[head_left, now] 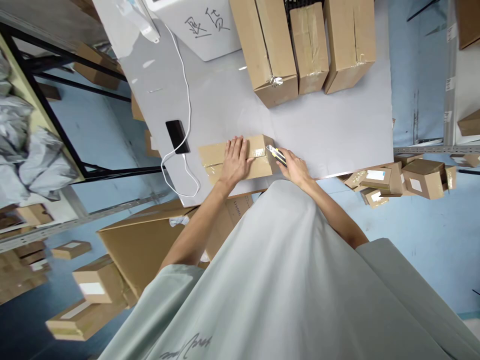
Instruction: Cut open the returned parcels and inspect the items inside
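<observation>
A taped cardboard box [215,156] lies on its side along the near edge of the grey table [345,120]. My left hand [236,159] rests flat on its top, fingers stretched out over the cardboard. In my right hand [296,169] is a yellow and black utility knife [278,156], its blade pointing left at the taped right end of the box. Whether the blade touches the tape I cannot tell. Clear tape with a shiny patch shows near that end.
Three tall cardboard boxes [275,50] stand at the back of the table beside a white bin [202,25] with handwriting. To the left lies a black phone [177,136] with a white cable [189,100]. A large open carton [142,245] sits below the table's left side.
</observation>
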`<state>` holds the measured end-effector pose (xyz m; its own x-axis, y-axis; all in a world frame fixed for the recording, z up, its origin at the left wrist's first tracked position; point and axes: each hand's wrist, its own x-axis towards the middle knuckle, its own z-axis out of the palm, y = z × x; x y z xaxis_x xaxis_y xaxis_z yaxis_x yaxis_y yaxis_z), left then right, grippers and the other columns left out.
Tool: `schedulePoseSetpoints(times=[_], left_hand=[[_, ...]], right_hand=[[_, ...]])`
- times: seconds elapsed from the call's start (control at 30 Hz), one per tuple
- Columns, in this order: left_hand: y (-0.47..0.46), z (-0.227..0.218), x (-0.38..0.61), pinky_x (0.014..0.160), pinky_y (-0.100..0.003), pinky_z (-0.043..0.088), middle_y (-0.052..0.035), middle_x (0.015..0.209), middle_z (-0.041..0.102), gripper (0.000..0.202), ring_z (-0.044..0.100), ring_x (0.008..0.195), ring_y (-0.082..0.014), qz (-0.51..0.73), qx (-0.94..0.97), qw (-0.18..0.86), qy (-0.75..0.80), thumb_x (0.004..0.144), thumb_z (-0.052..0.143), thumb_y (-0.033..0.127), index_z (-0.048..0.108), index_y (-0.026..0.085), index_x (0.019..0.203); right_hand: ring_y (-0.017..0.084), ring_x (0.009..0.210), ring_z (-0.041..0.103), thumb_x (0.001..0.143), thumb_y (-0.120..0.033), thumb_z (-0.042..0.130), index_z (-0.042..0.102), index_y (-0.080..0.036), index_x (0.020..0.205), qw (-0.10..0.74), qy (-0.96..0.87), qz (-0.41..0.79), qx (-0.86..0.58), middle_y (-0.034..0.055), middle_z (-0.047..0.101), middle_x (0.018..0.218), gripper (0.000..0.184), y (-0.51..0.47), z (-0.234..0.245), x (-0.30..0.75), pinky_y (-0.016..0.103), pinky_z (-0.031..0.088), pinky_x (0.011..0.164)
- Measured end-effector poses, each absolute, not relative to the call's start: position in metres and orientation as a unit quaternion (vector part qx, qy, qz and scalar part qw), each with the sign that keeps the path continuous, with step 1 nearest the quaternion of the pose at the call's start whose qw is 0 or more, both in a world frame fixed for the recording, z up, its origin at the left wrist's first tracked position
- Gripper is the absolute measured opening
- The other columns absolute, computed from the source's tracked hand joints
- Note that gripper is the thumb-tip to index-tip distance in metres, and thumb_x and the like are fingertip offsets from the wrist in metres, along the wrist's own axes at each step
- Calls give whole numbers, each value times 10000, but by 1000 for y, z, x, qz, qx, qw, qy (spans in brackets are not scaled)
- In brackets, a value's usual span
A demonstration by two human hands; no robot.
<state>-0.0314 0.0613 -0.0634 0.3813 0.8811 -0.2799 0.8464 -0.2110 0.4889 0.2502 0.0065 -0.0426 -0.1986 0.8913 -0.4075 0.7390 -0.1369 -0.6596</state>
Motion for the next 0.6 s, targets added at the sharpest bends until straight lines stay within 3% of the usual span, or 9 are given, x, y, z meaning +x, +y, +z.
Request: schedulePoseSetpoints(times=[0.13, 0.4, 0.6], left_hand=[[59, -66, -32, 1472, -741, 105, -304, 1885, 369, 926, 234, 1822, -460, 46, 775, 298, 556, 1129, 414, 759, 428, 123, 1802], [59, -79, -36, 1482, -700, 127, -312, 1852, 426, 1007, 304, 1798, -466, 89, 787, 280, 542, 1110, 337, 851, 487, 101, 1764], [57, -75, -34, 1468, -724, 172, -310, 1825, 470, 982, 340, 1782, -475, 93, 785, 276, 547, 1097, 408, 852, 509, 125, 1749]], right_hand=[[417, 1279, 783, 1140, -317, 516, 535, -197, 1725, 76, -653, 414, -629, 189, 713, 1614, 598, 6, -36, 248, 571, 649, 1104], [361, 1357, 759, 1140, -259, 506, 536, -222, 1719, 41, -678, 411, -609, 140, 687, 1672, 581, 16, -20, 248, 505, 636, 1106], [356, 1324, 768, 1093, -218, 574, 578, -263, 1662, 13, -717, 421, -555, 99, 731, 1623, 570, 19, -16, 270, 471, 623, 1041]])
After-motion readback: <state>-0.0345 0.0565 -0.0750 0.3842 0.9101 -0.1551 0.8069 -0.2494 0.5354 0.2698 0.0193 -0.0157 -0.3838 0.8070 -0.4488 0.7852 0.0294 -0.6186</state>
